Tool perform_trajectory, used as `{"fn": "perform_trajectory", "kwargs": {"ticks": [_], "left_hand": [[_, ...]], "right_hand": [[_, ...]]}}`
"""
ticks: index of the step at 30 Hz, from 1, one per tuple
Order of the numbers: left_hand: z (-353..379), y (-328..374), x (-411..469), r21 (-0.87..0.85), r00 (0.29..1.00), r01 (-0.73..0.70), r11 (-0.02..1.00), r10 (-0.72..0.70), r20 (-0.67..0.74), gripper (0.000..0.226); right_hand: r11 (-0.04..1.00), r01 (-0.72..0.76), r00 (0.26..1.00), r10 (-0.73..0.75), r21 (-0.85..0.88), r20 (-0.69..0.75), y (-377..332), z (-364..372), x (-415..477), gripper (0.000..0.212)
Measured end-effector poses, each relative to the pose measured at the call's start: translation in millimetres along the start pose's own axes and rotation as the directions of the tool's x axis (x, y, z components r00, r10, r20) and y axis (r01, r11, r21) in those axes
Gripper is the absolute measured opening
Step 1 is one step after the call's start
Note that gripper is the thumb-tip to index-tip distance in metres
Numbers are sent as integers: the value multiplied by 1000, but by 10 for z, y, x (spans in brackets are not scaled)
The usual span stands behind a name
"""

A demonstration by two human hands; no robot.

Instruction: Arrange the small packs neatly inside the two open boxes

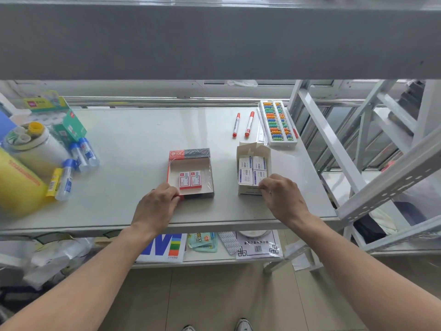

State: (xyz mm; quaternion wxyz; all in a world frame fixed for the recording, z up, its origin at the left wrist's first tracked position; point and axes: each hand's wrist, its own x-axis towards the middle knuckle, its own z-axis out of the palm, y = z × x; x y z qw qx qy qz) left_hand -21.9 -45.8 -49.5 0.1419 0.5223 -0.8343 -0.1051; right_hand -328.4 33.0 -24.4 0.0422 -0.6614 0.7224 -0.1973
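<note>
A red and black open box (189, 155) lies in the middle of the shelf, with two small red and white packs (190, 179) side by side near its front wall. My left hand (157, 206) grips that box's front left corner. To the right stands a white open box (241, 154) filled with several white and blue packs (252, 168). My right hand (281, 194) rests at this box's front right corner, fingertips pinched on the nearest pack's edge.
Two red markers (243, 124) and a colourful abacus (278, 122) lie behind the white box. Glue bottles (81, 154), a tape roll (35, 144), a yellow roll (16, 185) and green cartons (69, 127) crowd the left end. A shelf beam (214, 41) hangs overhead; rack struts (358, 163) stand right.
</note>
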Motion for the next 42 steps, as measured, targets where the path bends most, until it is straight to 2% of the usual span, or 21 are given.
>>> {"fn": "perform_trajectory", "kwargs": {"ticks": [31, 39, 42], "left_hand": [[62, -36, 18, -23, 1000, 0, 1000, 0, -22, 9], [25, -28, -25, 21, 999, -24, 999, 24, -40, 26], [-1, -38, -73, -29, 993, -22, 999, 18, -114, 32]], "right_hand": [[1000, -9, 1000, 9, 16, 20, 48, -13, 6, 14], [1000, -2, 1000, 2, 7, -1, 19, -27, -20, 28], [999, -2, 996, 6, 51, -85, 46, -49, -71, 32]]}}
